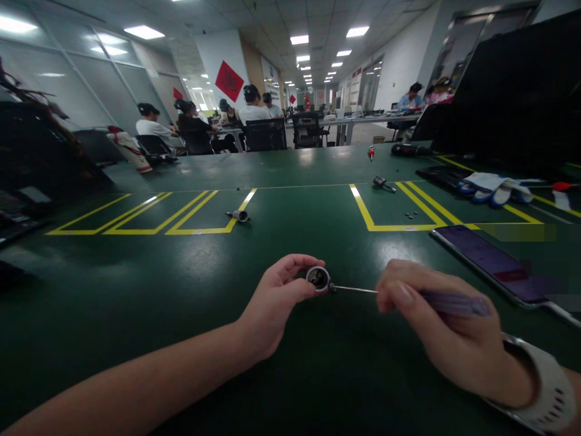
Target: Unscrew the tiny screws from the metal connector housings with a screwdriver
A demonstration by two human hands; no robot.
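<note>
While left hand [276, 297] pinches round metal part [318, 278] | right hand [436, 315] grips screwdriver [408, 295], tip touching part.

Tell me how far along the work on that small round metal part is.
In hand: the left hand pinches the round metal part above the green table, and the right hand holds the purple-handled screwdriver with its tip at the part's edge. Two similar parts lie untouched farther back. Whether any screw is already done is too small to tell.

Phone [490, 261] right; gloves [494, 186] beyond; green table [136, 290], yellow lines [149, 221].
</note>
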